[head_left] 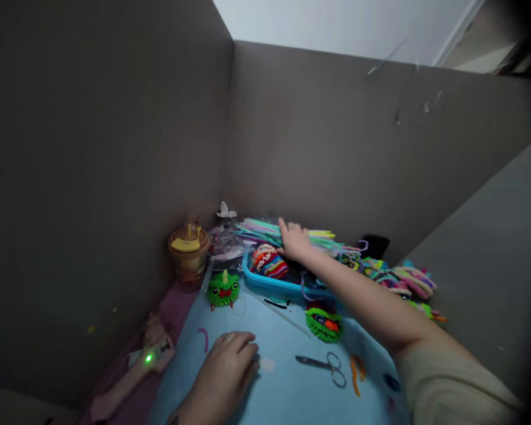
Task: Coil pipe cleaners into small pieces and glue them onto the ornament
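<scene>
My right hand reaches to the back of the table. Its fingers close over a bundle of pastel pipe cleaners above a blue-rimmed tray. In the tray lies a striped piece made of colourful chenille. Palm down on the light blue table top, my left hand rests with loosely bent fingers and holds nothing. A small white scrap is beside its fingertips. A green chenille figure with a red mouth sits at left, and a second green piece lies below the tray.
Scissors and orange strips lie at front right. More chenille pieces are heaped at right. A lidded cup and a pink device with a green light stand along the left. Grey partitions enclose the table.
</scene>
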Demonstrator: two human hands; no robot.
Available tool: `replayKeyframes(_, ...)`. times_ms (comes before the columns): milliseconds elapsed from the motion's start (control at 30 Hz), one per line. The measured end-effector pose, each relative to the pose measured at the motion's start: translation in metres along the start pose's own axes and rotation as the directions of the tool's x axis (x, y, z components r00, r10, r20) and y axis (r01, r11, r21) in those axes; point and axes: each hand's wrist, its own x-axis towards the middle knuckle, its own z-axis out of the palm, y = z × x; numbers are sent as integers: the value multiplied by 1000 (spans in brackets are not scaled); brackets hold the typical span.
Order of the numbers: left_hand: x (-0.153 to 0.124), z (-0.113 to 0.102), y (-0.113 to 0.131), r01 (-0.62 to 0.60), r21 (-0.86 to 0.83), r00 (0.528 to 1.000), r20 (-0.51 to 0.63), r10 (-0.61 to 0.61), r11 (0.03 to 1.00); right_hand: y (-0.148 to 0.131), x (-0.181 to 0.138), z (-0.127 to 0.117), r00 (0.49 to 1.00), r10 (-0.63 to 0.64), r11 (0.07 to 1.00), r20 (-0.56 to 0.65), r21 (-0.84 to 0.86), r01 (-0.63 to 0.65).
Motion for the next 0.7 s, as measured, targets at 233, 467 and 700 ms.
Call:
replayKeyframes(233, 2, 1, -1, 0, 36, 1000, 20, -1, 999, 24, -10, 4, 986, -162, 980, 38, 126, 156)
replayKeyframes(467, 1, 1, -1, -29, 46, 999, -33, 31, 999, 23, 5, -10, 994, -85, 986, -74, 135, 94)
replayKeyframes(700, 3, -12, 10, 7, -160, 989, -142, -30, 987, 4, 37, 5, 1000, -8, 993, 30, 115, 5)
